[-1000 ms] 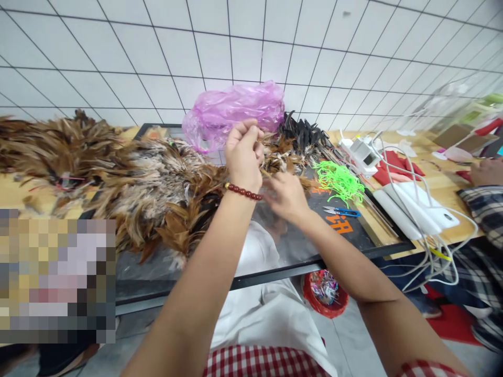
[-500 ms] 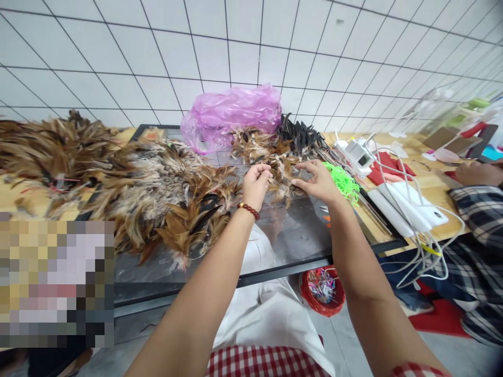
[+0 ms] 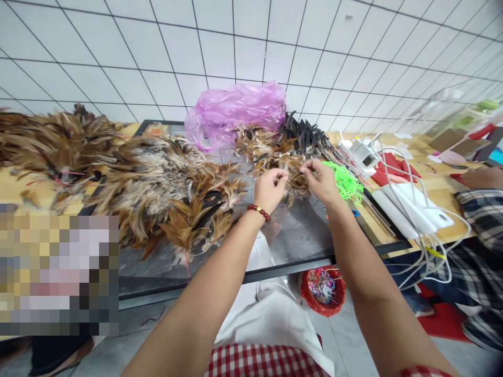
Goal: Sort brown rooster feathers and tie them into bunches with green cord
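Observation:
Over the near side of a dark tray, my left hand (image 3: 271,187) is closed, thumb tip pressed to the fingers. What it pinches is too small to make out. My right hand (image 3: 321,182) is opposite, its thumb and fingers drawn together in a pinch, and anything in it is hidden. Small brown feathers (image 3: 294,159) lie just behind both hands. A large heap of brown and grey feathers (image 3: 157,173) spreads left of my left hand. Bright green cords (image 3: 343,180) lie beside my right hand, with black feathers (image 3: 304,136) farther back.
A pink plastic bag (image 3: 239,107) rests against the tiled wall. White devices (image 3: 411,209) with looping cables (image 3: 436,262) are at right, near a co-worker's plaid sleeve (image 3: 479,209). More feathers (image 3: 55,141) lie far left. Below the table edge stands a red bin (image 3: 323,293).
My right hand's fingers have drawn together from a wider spread. My left hand has turned and shifted slightly right, and the hands are closer together. The view has shifted slightly.

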The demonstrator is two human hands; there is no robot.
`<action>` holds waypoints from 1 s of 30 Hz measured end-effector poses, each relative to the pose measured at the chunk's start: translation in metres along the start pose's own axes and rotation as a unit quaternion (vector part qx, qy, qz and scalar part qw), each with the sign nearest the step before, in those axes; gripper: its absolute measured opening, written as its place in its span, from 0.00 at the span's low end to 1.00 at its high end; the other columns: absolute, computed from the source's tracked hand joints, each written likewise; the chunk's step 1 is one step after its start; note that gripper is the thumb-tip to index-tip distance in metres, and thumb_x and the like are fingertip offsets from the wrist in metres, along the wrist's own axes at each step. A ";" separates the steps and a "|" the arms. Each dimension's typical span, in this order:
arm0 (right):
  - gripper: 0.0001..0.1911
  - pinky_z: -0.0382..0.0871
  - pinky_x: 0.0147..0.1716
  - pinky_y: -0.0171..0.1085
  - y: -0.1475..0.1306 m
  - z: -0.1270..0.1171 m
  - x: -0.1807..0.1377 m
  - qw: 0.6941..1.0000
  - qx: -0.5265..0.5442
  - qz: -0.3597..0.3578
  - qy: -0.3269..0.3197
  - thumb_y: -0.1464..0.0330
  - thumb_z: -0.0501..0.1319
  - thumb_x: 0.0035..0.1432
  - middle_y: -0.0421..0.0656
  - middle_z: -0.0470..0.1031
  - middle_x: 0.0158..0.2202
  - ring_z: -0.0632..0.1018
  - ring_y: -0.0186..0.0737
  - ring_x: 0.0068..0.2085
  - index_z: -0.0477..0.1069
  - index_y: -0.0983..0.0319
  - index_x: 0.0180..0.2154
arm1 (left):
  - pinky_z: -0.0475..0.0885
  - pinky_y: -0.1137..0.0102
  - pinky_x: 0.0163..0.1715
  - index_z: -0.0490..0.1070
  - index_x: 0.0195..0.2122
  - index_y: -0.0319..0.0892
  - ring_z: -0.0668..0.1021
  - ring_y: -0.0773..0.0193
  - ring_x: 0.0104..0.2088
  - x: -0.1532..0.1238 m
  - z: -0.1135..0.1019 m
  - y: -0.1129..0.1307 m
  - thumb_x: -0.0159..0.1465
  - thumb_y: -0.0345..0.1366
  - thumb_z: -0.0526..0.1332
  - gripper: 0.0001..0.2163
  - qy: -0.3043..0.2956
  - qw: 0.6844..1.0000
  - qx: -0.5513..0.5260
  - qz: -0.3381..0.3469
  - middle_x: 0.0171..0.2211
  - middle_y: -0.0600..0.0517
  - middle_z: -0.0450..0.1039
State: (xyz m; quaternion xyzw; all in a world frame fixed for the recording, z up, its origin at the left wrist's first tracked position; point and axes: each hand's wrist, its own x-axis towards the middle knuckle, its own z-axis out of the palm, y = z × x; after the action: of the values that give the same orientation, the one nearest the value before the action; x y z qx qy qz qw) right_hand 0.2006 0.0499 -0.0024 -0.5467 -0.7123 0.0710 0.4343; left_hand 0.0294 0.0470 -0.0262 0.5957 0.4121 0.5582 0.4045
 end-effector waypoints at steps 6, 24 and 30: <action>0.21 0.59 0.29 0.34 -0.013 0.002 -0.001 0.980 0.175 0.063 -0.068 0.47 0.60 0.53 0.36 0.62 0.24 0.63 0.34 0.26 0.65 0.59 0.30 | 0.72 0.69 0.39 0.76 0.44 0.42 0.77 0.65 0.36 0.006 -0.010 0.003 0.58 0.27 0.61 0.13 0.074 0.988 0.079 0.111 0.47 0.46 0.74; 0.24 0.69 0.37 0.36 -0.012 0.006 -0.001 0.947 0.296 0.107 -0.067 0.47 0.67 0.47 0.40 0.71 0.34 0.72 0.36 0.34 0.69 0.58 0.36 | 0.61 0.75 0.20 0.76 0.25 0.36 0.68 0.72 0.19 0.006 -0.013 0.022 0.59 0.34 0.64 0.08 -0.073 0.971 -0.121 -0.191 0.23 0.49 0.76; 0.28 0.71 0.42 0.39 -0.007 0.018 -0.004 0.958 0.266 0.109 -0.011 0.47 0.66 0.48 0.43 0.74 0.41 0.75 0.39 0.40 0.70 0.58 0.44 | 0.62 0.79 0.19 0.76 0.39 0.41 0.72 0.75 0.23 0.005 -0.021 0.037 0.65 0.40 0.58 0.10 -0.048 0.867 -0.374 -0.327 0.37 0.48 0.76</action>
State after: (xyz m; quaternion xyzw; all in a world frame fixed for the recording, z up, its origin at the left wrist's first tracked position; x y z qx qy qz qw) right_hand 0.1829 0.0511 -0.0116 -0.4851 -0.6082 0.3112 0.5458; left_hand 0.0105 0.0402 0.0110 0.2568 0.3238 0.4772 0.7755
